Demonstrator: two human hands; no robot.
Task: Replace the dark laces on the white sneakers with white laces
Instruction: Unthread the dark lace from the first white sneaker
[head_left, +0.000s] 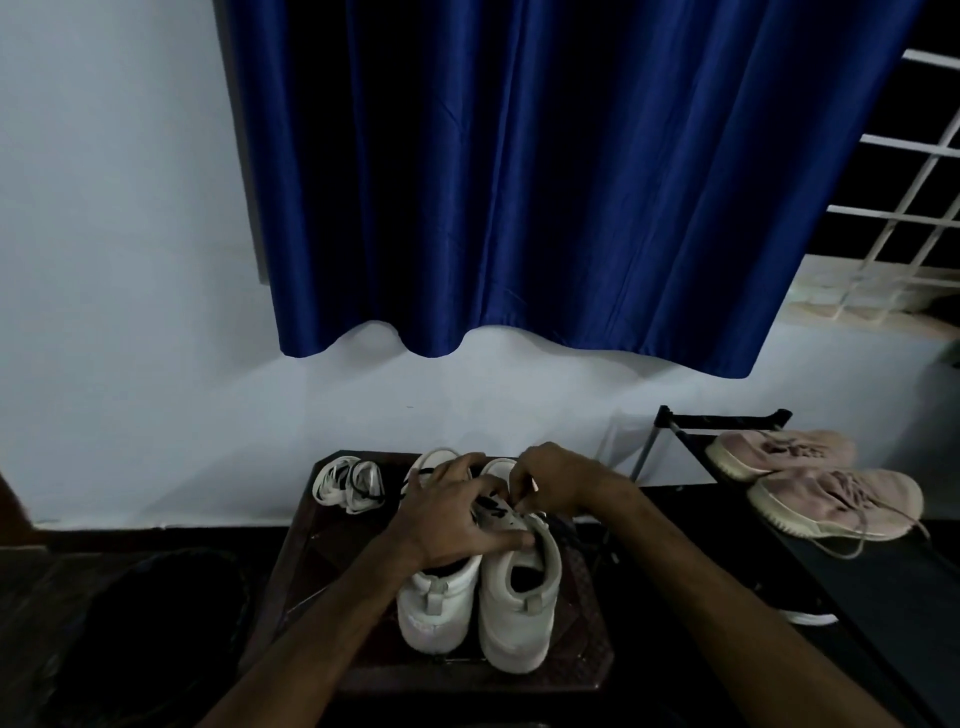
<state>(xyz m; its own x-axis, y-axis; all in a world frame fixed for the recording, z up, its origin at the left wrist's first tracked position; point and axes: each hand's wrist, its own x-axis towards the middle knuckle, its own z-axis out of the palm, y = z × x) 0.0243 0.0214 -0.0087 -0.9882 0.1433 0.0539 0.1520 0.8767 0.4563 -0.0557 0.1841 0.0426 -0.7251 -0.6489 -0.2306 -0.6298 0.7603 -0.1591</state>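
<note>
- The white sneakers, left sneaker and right sneaker, are standing side by side on a dark stool, heels pointing to six o'clock.
- The left hand is reaching across the left sneaker, its fingers curling round the right sneaker's lacing.
- The right hand is pinching the dark lace with bent fingers.
- The white laces are lying bundled at ten o'clock from the sneakers.
- Pink sneakers are sitting at three o'clock.

High-top sneakers were white, their lace black. Bundled flat laces were white. Small wooden table: dark brown, patterned. Satin curtain: deep blue. Knit trainers: dusty pink, cream-soled.
</note>
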